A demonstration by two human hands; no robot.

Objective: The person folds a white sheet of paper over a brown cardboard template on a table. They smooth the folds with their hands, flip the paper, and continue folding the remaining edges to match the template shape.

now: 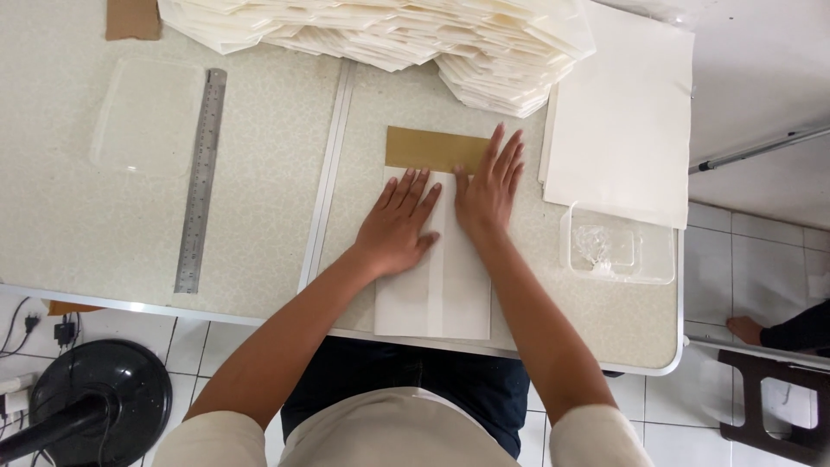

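Head view: at frame centre, a white folded paper sheet (437,290) lies flat on the bench (259,216), over a brown card strip (432,149). The left hand (396,227) and right hand (488,192) press it, fingers spread flat, gripping nothing. The sheet looks light, thin and easily creased, likely to slide; it is best held by flat palms or pinched at an edge. A steel ruler (201,177) lies at left, a paper stack (389,35) at top.

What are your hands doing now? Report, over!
Left hand and right hand flat on folded white paper. Brown card under its top. Nothing on top of the paper.
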